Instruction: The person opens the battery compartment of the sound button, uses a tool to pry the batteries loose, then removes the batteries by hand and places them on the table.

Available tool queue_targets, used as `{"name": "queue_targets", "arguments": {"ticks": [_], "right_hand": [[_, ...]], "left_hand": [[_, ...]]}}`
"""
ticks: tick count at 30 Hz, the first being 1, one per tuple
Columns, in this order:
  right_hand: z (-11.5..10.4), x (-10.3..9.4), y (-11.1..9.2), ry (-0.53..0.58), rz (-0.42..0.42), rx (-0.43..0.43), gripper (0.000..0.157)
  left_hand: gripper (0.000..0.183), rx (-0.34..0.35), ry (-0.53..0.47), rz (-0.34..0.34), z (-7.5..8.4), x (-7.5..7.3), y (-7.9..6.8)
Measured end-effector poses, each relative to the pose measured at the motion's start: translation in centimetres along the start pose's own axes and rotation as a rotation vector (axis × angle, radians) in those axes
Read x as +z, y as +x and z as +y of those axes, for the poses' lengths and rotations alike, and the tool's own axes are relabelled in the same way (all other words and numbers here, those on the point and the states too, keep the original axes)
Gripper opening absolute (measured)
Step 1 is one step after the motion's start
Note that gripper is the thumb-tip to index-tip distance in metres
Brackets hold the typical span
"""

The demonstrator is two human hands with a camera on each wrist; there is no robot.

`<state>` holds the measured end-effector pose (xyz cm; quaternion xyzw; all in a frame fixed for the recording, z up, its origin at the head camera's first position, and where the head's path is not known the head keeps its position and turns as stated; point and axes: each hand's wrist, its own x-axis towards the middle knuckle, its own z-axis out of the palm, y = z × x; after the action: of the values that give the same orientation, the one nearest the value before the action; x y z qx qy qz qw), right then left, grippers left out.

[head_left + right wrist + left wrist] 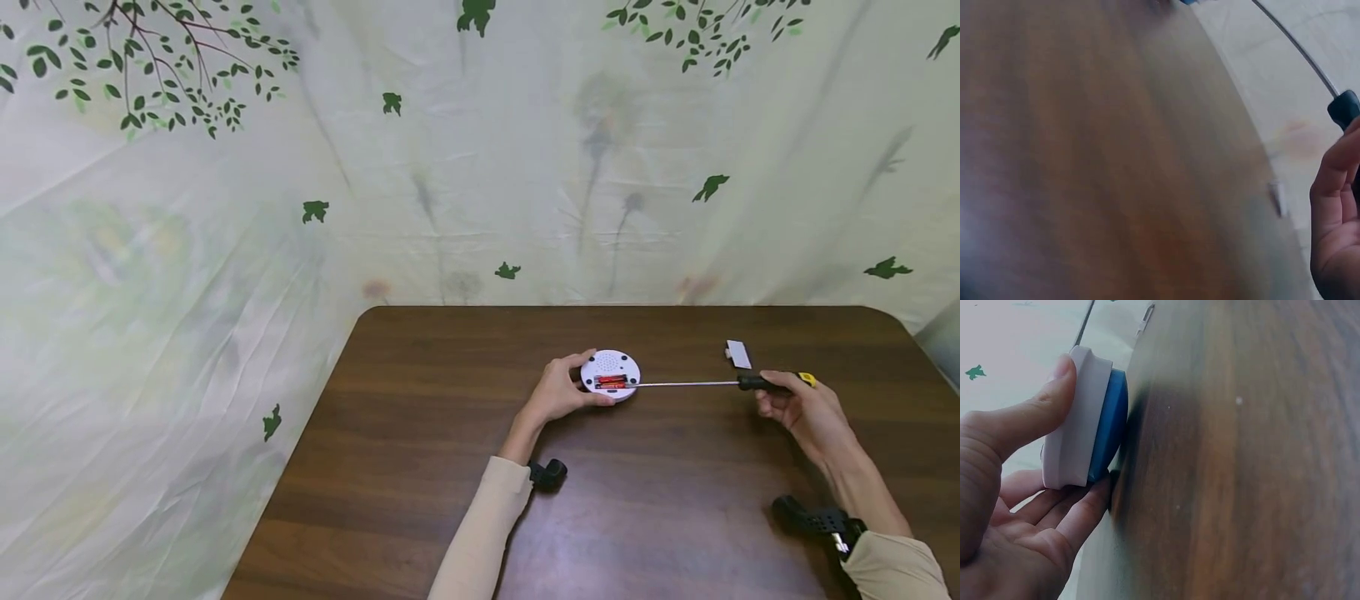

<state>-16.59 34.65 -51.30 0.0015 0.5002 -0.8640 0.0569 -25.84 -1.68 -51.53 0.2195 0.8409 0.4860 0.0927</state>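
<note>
A round white device (611, 365) with a blue underside (1109, 425) is gripped at its rim by my left hand (558, 390), thumb on one side and fingers on the other. Its battery compartment is uncovered, showing red batteries (611, 382). My right hand (806, 417) holds a long screwdriver (761, 383) by its black and yellow handle. The thin metal shaft (690, 384) points left, its tip at the compartment's right end; whether it touches a battery, I cannot tell. In the right wrist view the dark handle (1344, 109) shows at the right edge.
A small white cover (738, 354) lies on the brown wooden table (420, 400), just beyond the screwdriver handle. Behind the table's far edge hangs a pale curtain (450, 183) printed with leaves. Each wrist wears a black camera mount (549, 475).
</note>
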Motion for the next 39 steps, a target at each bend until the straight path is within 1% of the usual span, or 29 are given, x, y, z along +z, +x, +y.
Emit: {"name": "queue_targets", "arguments": {"ticks": [3,6,10,17,30,39], "right_hand": [[0.8,-0.4,-0.2,0.052,0.006,0.029,0.039],[1.3,-0.6,-0.3,0.082,0.013,0.027,0.040],[1.4,-0.6,-0.1,0.093,0.027,0.022,0.040],[1.3,-0.5,-0.3,0.080,0.057,0.044,0.037],[1.3,-0.3,-0.3,0.091,0.046,0.045,0.037],[1.2,-0.8,-0.9,0.193,0.023,0.012,0.040]], "left_hand": [[0.089,-0.006,-0.012,-0.007,0.0,0.0,0.0],[0.088,-0.008,-0.037,-0.011,0.2,0.1,0.0],[0.087,-0.010,-0.056,-0.009,0.2,0.1,0.2],[0.087,-0.006,-0.064,-0.024,0.1,0.0,0.2],[0.087,-0.025,-0.107,-0.025,-0.3,0.0,0.3],[0.088,-0.015,-0.103,-0.026,-0.1,0.1,0.3]]}}
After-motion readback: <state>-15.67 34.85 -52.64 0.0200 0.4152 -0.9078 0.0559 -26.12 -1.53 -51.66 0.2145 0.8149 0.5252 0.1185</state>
